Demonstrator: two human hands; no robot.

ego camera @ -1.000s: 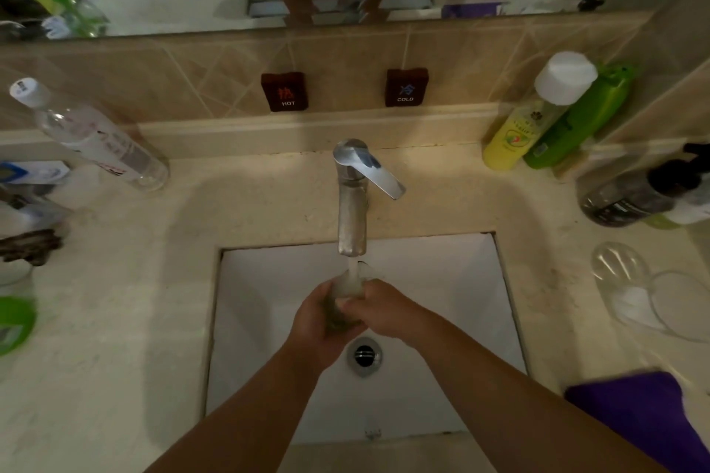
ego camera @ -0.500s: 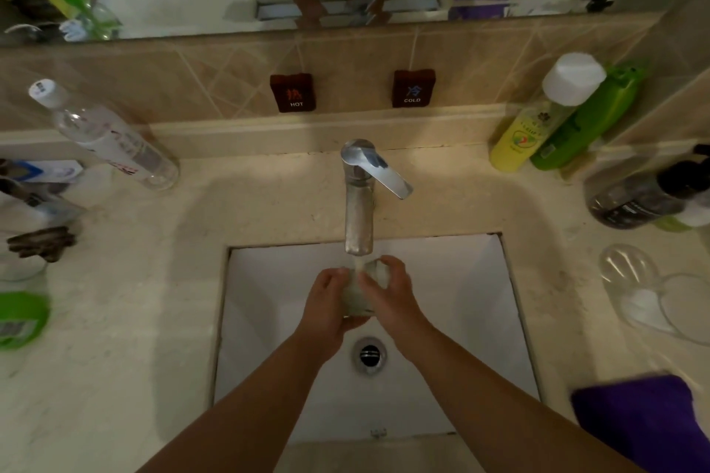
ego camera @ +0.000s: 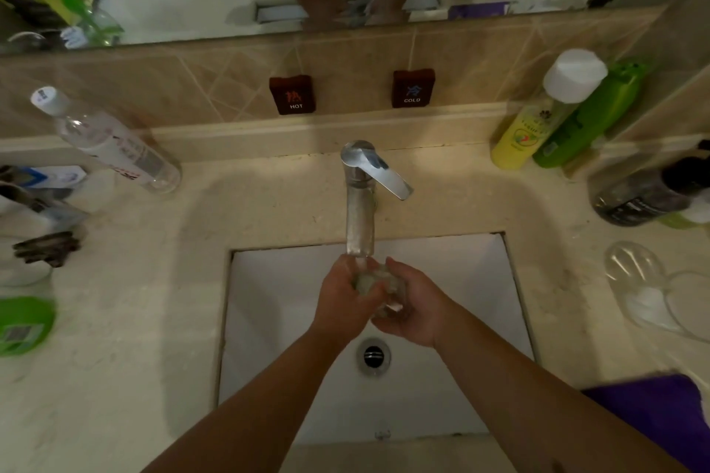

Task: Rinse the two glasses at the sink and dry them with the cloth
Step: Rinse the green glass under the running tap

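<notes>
One clear glass [ego camera: 378, 286] over the sink [ego camera: 461, 280], another [ego camera: 649, 288] sideways on counter.

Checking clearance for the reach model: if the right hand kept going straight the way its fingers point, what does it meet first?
The right hand points up and left, wrapped around the glass, so past that its fingers would probably meet the left hand, then the faucet spout just above. Depth is unclear.

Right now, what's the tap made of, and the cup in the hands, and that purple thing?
The tap looks like metal: silvery, shiny, a bit water-spotted. The cup seems to be clear glass, since fingers show through it. The purple thing looks like soft cloth: matte, no shine, though it is blurred.
</notes>
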